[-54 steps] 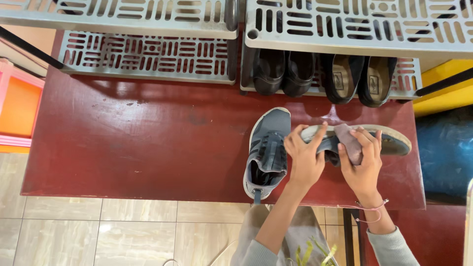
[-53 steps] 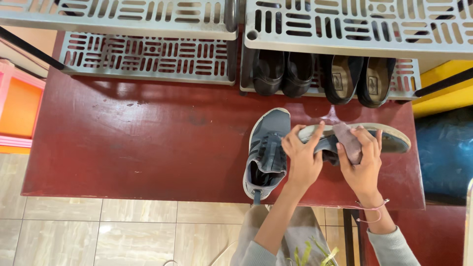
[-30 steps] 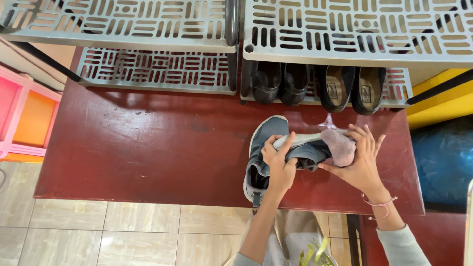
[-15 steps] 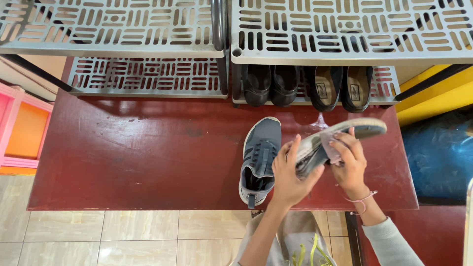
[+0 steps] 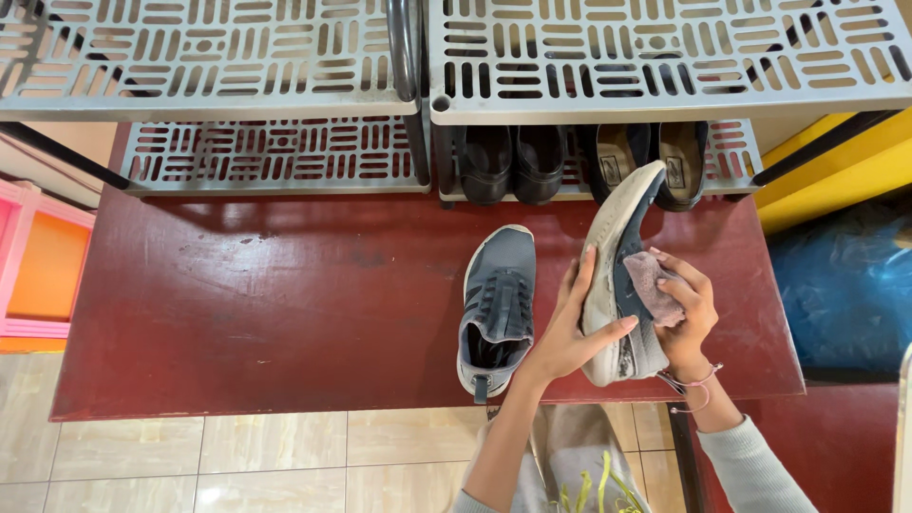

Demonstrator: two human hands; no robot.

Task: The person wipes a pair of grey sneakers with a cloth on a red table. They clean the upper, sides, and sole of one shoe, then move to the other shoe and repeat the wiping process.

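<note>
My left hand [image 5: 568, 328] grips a grey-blue sneaker [image 5: 620, 256] by its whitish sole, holding it on edge above the dark red table [image 5: 285, 304] with the toe pointing away. My right hand [image 5: 686, 313] presses a small pinkish-grey cloth [image 5: 654, 285] against the sneaker's side. The matching sneaker [image 5: 496, 309] lies flat on the table just left of my left hand, toe away from me.
Grey slotted plastic shoe racks [image 5: 665, 57] stand at the table's far side. A black pair of shoes [image 5: 513, 161] and a dark pair of slip-ons [image 5: 655, 157] sit on the lower shelf. A pink and orange shelf [image 5: 33, 275] is at left, a blue bag [image 5: 845, 285] at right.
The held sneaker has been lifted off the table and turned from lying crosswise to standing on edge with its toe pointing away. The cloth has moved along its side.
</note>
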